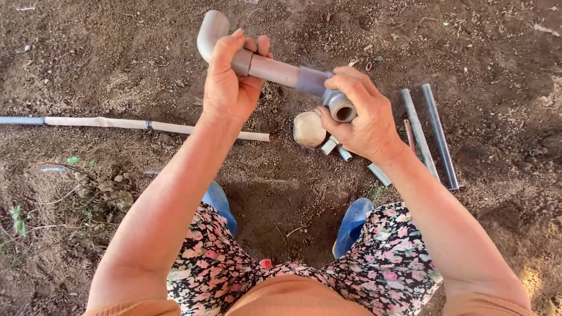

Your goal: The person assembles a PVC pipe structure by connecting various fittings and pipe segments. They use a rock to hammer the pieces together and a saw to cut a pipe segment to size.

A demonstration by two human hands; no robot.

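Observation:
I hold a grey plastic pipe assembly (275,70) above bare soil. My left hand (231,88) grips its far end, just below a curved elbow bend (209,32). My right hand (360,114) wraps the near end, fingers around a threaded fitting (342,110) whose open mouth faces me. The pipe runs slanting between both hands.
A long thin pipe (134,124) lies on the ground at left. A rounded stone (308,129) and short pipe offcuts (336,149) sit under my right hand. Two grey pipe lengths (433,137) lie at right. Blue shoes (351,225) and a floral skirt are below.

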